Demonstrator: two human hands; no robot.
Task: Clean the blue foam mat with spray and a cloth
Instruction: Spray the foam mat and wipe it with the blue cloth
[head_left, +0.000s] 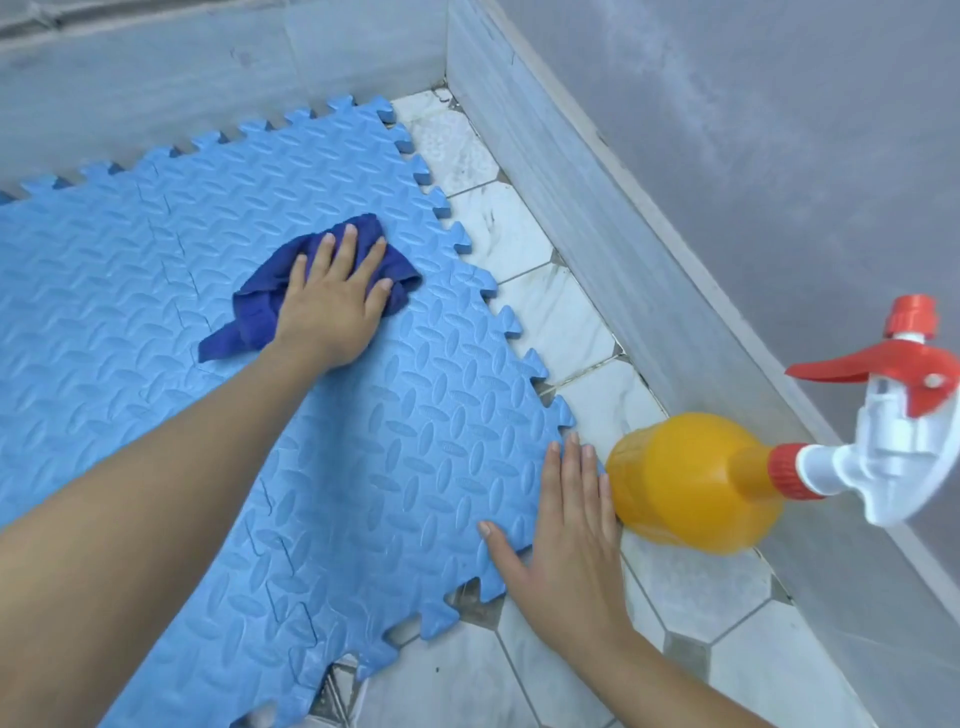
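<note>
The blue foam mat (249, 364) is spread over the tiled floor (519, 670); light and flexible, it is best steadied at its toothed edge, where the right hand (566, 540) lies flat, open. The soft dark-blue cloth (311, 291) is pressed under the left hand (332, 306), fingers spread, while the orange spray bottle (691, 483) stands beside, unheld

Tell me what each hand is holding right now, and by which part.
Neither hand grips anything. The left hand presses flat on the middle of the dark blue cloth; the right hand lies flat on the mat's edge. The spray bottle stands untouched.
</note>
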